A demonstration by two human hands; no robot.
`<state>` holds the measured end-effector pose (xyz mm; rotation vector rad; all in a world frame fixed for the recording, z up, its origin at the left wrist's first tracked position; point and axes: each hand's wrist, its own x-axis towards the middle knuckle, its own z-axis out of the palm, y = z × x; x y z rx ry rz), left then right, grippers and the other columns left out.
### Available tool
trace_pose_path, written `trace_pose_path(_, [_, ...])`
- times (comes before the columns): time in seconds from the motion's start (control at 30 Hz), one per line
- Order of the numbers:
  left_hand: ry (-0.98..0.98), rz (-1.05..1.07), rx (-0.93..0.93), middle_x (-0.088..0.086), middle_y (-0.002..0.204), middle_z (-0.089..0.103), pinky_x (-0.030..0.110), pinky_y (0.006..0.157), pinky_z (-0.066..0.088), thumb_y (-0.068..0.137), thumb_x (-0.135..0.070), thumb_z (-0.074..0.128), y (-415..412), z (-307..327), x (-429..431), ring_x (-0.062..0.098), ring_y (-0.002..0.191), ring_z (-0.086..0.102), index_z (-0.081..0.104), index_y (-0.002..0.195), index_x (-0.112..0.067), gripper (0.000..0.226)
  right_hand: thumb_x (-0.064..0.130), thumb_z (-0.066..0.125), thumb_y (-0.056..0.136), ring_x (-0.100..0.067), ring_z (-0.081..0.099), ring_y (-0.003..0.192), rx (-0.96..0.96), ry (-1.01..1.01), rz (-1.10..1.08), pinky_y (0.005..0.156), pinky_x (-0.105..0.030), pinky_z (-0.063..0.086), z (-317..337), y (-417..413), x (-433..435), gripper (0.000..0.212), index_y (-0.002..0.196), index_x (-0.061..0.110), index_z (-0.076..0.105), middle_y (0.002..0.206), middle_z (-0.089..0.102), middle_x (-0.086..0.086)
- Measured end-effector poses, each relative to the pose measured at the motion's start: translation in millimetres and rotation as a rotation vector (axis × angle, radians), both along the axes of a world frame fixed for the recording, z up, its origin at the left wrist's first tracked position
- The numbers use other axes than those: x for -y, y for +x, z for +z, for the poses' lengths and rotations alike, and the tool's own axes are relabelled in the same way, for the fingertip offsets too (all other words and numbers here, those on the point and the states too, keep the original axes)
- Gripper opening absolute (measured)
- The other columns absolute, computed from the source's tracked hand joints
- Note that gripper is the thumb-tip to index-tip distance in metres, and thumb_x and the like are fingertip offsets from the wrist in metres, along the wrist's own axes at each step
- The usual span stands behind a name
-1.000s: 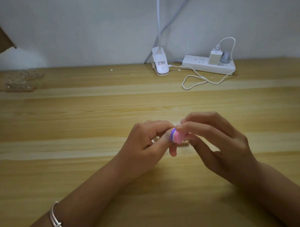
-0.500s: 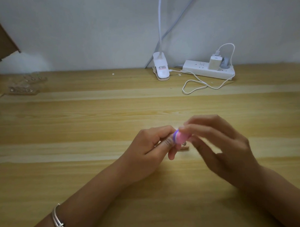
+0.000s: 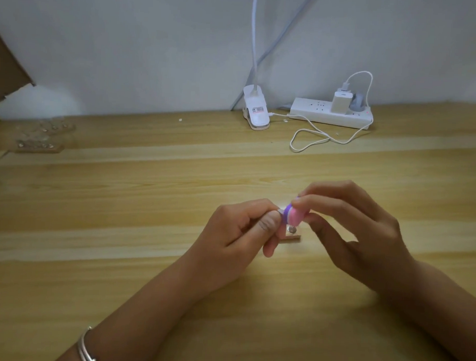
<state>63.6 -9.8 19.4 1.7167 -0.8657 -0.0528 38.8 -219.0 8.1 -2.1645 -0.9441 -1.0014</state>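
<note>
A small round pink and purple object (image 3: 294, 216) is held just above the wooden desk between both hands. My right hand (image 3: 356, 233) pinches its pink side with thumb and forefinger. My left hand (image 3: 240, 229) is curled, and its thumb and forefinger pinch the purple side. Right under the object lies a small clear packet (image 3: 291, 234) holding a little silver disc. What my left fingertips hold beyond the purple rim is hidden.
A white lamp clip (image 3: 256, 110) and a white power strip (image 3: 331, 113) with a charger and looping cable (image 3: 311, 141) sit at the desk's back by the wall. Clear packets (image 3: 38, 139) lie at the far left. A cardboard edge (image 3: 6, 69) shows at upper left.
Both hands have stayed together on the pink and purple object, shifting slightly. The small packet below them now shows more between the hands.
</note>
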Motion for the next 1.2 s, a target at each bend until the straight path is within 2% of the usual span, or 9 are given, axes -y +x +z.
trace_pose_path(0.23, [-0.019, -0.09, -0.136, 0.0, 0.057, 0.052, 0.013, 0.058, 0.036, 0.1, -0.009, 0.043, 2.5, -0.3, -3.1, 0.006, 0.053, 0.045, 0.058, 0.075, -0.012, 0.029, -0.006, 0.062, 0.092, -0.025, 0.067, 0.097, -0.026, -0.014, -0.014, 0.082, -0.041, 0.054, -2.5, 2.0, 2.7, 0.022, 0.111, 0.0, 0.071, 0.106, 0.066, -0.013])
trace_pose_path(0.37, [-0.03, -0.111, -0.169, -0.007, 0.059, 0.046, 0.009, 0.055, 0.033, 0.101, -0.009, 0.038, 1.6, 0.7, -0.9, 0.0, 0.052, 0.039, 0.054, 0.077, -0.013, 0.029, -0.004, 0.063, 0.091, -0.016, 0.064, 0.104, 0.009, 0.144, 0.006, 0.09, -0.025, 0.051, 0.0, -3.0, -3.1, 0.024, 0.113, 0.007, 0.065, 0.108, 0.064, -0.007])
trace_pose_path(0.47, [-0.049, -0.139, -0.234, -0.011, 0.061, 0.043, 0.01, 0.05, 0.03, 0.1, -0.01, 0.038, -1.5, 1.9, -0.3, 0.0, 0.05, 0.035, 0.053, 0.078, -0.011, 0.027, -0.004, 0.06, 0.093, -0.018, 0.064, 0.103, 0.035, 0.054, 0.06, 0.091, -0.028, 0.05, -5.2, -6.0, -10.0, 0.024, 0.113, 0.006, 0.069, 0.107, 0.065, -0.011])
trace_pose_path(0.57, [-0.056, -0.152, -0.311, -0.015, 0.06, 0.039, 0.01, 0.047, 0.028, 0.1, -0.013, 0.036, -1.9, 3.8, -2.4, 0.0, 0.048, 0.032, 0.05, 0.077, -0.009, 0.027, -0.006, 0.061, 0.092, -0.019, 0.064, 0.101, -0.021, 0.047, -0.043, 0.088, -0.034, 0.054, -3.8, 2.4, 1.6, 0.026, 0.115, 0.003, 0.068, 0.107, 0.065, -0.01])
trace_pose_path(0.77, [-0.095, -0.325, -0.583, -0.007, 0.057, 0.032, 0.016, 0.042, 0.021, 0.099, -0.022, 0.041, -1.1, 6.5, -4.0, 0.007, 0.046, 0.024, 0.056, 0.075, -0.018, 0.028, -0.001, 0.058, 0.096, -0.019, 0.064, 0.105, 0.004, 0.054, 0.067, 0.092, -0.029, 0.049, -4.4, -9.2, -9.9, 0.024, 0.116, 0.007, 0.067, 0.111, 0.064, -0.01])
trace_pose_path(0.87, [-0.124, -0.414, -0.711, -0.008, 0.058, 0.031, 0.013, 0.041, 0.022, 0.099, -0.025, 0.045, 1.7, 7.4, -6.8, 0.005, 0.046, 0.024, 0.056, 0.075, -0.021, 0.027, -0.005, 0.061, 0.092, -0.016, 0.064, 0.106, -0.055, 0.088, 0.01, 0.091, -0.028, 0.052, -0.9, -5.5, -1.9, 0.028, 0.117, 0.008, 0.065, 0.11, 0.064, -0.009])
trace_pose_path(0.97, [-0.131, -0.435, -0.739, -0.006, 0.061, 0.03, 0.013, 0.041, 0.022, 0.099, -0.027, 0.044, 4.1, 6.0, -7.7, 0.005, 0.047, 0.023, 0.054, 0.078, -0.018, 0.025, 0.0, 0.06, 0.093, -0.011, 0.062, 0.109, -0.069, 0.139, -0.005, 0.092, -0.024, 0.05, 1.6, -5.9, -2.5, 0.025, 0.118, 0.008, 0.062, 0.112, 0.063, -0.005])
trace_pose_path(1.07, [-0.092, -0.408, -0.743, 0.004, 0.066, 0.022, 0.013, 0.041, 0.022, 0.1, -0.026, 0.045, 4.7, 4.3, -8.1, 0.008, 0.05, 0.02, 0.052, 0.082, -0.009, 0.026, 0.0, 0.058, 0.095, -0.019, 0.065, 0.105, -0.048, 0.054, 0.081, 0.092, -0.029, 0.051, -2.4, -8.9, -10.7, 0.024, 0.118, 0.003, 0.064, 0.111, 0.064, -0.009])
trace_pose_path(1.2, [-0.099, -0.379, -0.784, -0.005, 0.061, 0.027, 0.013, 0.04, 0.02, 0.1, -0.025, 0.039, 6.8, 5.8, -10.1, 0.006, 0.048, 0.019, 0.053, 0.076, -0.02, 0.028, -0.004, 0.063, 0.092, -0.021, 0.066, 0.101, -0.106, 0.072, -0.012, 0.089, -0.033, 0.053, -1.8, -1.0, 0.1, 0.026, 0.116, 0.005, 0.065, 0.108, 0.066, -0.012])
